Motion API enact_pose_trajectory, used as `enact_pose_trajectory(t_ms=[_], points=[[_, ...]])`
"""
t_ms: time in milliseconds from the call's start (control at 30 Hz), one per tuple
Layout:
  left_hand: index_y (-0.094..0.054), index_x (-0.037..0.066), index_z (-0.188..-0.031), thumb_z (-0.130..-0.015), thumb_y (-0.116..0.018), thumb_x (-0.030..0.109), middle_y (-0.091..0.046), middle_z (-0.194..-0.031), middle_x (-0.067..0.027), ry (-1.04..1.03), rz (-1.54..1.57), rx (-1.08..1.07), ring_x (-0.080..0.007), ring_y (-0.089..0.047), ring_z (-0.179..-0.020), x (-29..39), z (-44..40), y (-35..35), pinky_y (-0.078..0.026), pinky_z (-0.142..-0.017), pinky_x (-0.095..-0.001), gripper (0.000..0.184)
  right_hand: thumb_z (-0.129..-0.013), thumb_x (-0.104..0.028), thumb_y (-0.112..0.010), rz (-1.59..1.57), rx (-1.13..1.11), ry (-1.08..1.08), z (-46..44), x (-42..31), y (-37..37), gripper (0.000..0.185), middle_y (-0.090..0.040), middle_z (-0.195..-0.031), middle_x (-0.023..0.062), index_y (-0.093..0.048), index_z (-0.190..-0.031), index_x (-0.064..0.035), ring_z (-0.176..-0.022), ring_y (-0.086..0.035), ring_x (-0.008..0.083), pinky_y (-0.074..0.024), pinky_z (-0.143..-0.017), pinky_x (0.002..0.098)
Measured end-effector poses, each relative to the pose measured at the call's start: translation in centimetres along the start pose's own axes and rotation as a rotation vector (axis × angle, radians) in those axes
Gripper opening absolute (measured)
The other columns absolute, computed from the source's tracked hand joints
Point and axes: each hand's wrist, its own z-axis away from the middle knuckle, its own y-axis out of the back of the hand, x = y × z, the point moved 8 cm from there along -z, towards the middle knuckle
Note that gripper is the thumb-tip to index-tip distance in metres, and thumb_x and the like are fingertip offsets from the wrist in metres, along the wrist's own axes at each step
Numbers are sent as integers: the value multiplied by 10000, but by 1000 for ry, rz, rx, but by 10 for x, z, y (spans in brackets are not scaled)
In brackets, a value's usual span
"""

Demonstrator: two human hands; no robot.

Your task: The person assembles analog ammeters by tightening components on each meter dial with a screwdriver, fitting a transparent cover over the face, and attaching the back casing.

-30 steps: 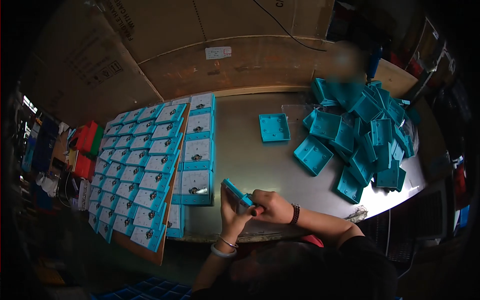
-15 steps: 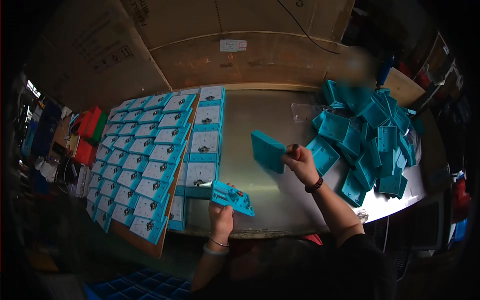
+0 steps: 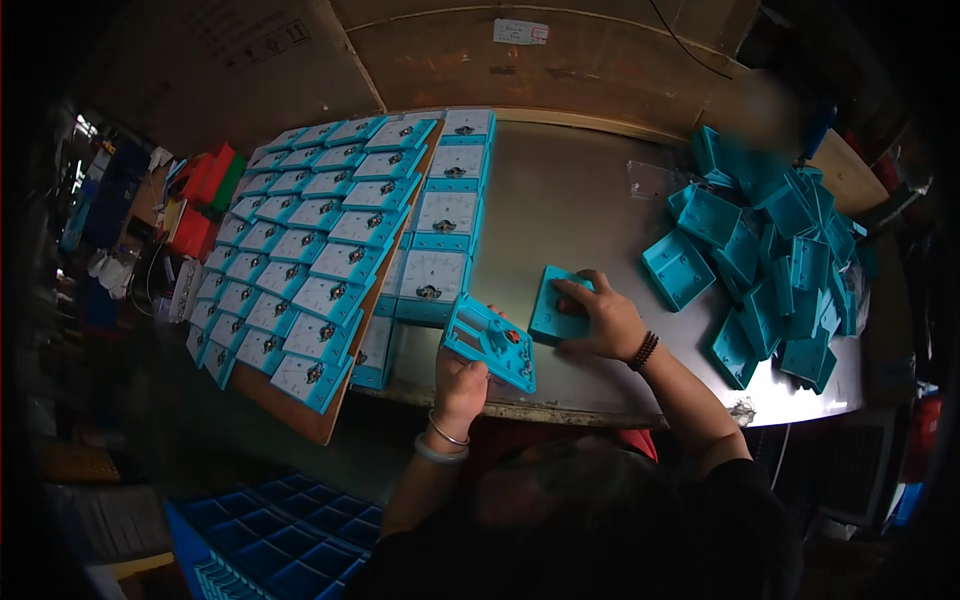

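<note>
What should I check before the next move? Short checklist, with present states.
1. Teal plastic housing part held by left hand: ok, thumb at its near edge.
2. Part's inner side showing: ok, cavities and fittings face up.
3. Teal square plastic cover reached by right hand: ok, fingers on it; grip firmness unclear.
4. Part and cover fitted together: not ok, they are separate pieces side by side.
5. Cover flat on the grey metal tabletop: cannot tell, one view only.
6. Small fittings inside the part seated: cannot tell, too small.
</note>
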Motion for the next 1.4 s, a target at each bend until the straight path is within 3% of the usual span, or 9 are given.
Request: enact_pose_trajectory(t_ms=[100,167,433,833,1000,1067,1167,1267,1400], points=[[-208,20,-1447,-671,-802,265,-445,-1296,-95,-7,-173,1,-226,-443,-1227,4,10,2,-359,-1044,-370,1008,-635,-280,-867,-1007,-163,92,3,-24,-17,924,-474,-1300,139,-402,-1391,-22,-1203,-470,243,-359,-1039,350],[-129,27,-1471,-666,-795,250,-374,-1362,-100,-31,-241,-55,-221,-398,-1264,12,10,-20,-349,-1049,-366,1069,-637,-291,-868,-1142,-180,185,9,-52,-16,915,-459,-1325,131,-413,-1392,-44,-1228,-446,237,-330,-1057,358],[-36,7,-1477,-676,-788,235,-338,-1385,-114,-45,-302,-174,-215,-382,-1277,13,10,-38,-351,-1048,-351,1122,-630,-289,-865,-899,-109,321,19,-70,-5,922,-444,-1335,153,-410,-1391,-37,-1249,-432,278,-321,-1066,378],[50,-40,-1465,-717,-754,229,-362,-1392,-173,-125,-598,-288,-249,-404,-1269,22,15,-58,-337,-1053,-373,1131,-661,-222,-852,-1093,-89,357,34,-61,-15,884,-382,-1418,154,-402,-1400,-41,-1291,-392,271,-294,-1085,384],[36,-72,-1448,-699,-769,531,-368,-1364,-249,-189,-1181,-156,-335,-449,-1234,0,10,-45,-382,-1004,-388,1253,-870,-154,-674,-1537,-96,-5,42,-20,-50,437,-616,-1161,93,-537,-1243,28,-1008,-578,141,-456,-904,298],[-36,-63,-1451,-653,-803,503,-407,-1287,-247,-138,-1422,-222,-384,-510,-1114,-9,6,-53,-423,-938,-419,1244,-908,-172,-624,-1535,11,-84,40,6,-62,388,-610,-1165,85,-549,-1213,55,-1008,-579,133,-466,-885,281],[-170,59,-1470,-555,-853,408,-425,-1164,-243,-62,-1694,-206,-400,-538,-944,-24,0,-42,-457,-807,-434,1194,-885,-100,-624,-1020,88,-508,49,55,-60,313,-619,-1094,45,-584,-1159,47,-889,-541,78,-464,-761,231],[-196,121,-1473,-563,-858,351,-401,-1191,-257,-189,-1701,-153,-406,-547,-922,-31,-10,-38,-471,-781,-437,1149,-749,22,-682,-398,508,49,49,22,-11,422,-540,-1236,79,-598,-1162,0,-759,-577,107,-485,-609,239],[-179,39,-1457,-621,-835,247,-399,-1218,-242,-246,-1470,-79,-393,-549,-947,-24,-10,-26,-470,-817,-444,1083,-703,-53,-726,-173,216,112,42,-28,-20,441,-511,-1283,116,-636,-1132,-98,-877,-659,254,-557,-682,351]])
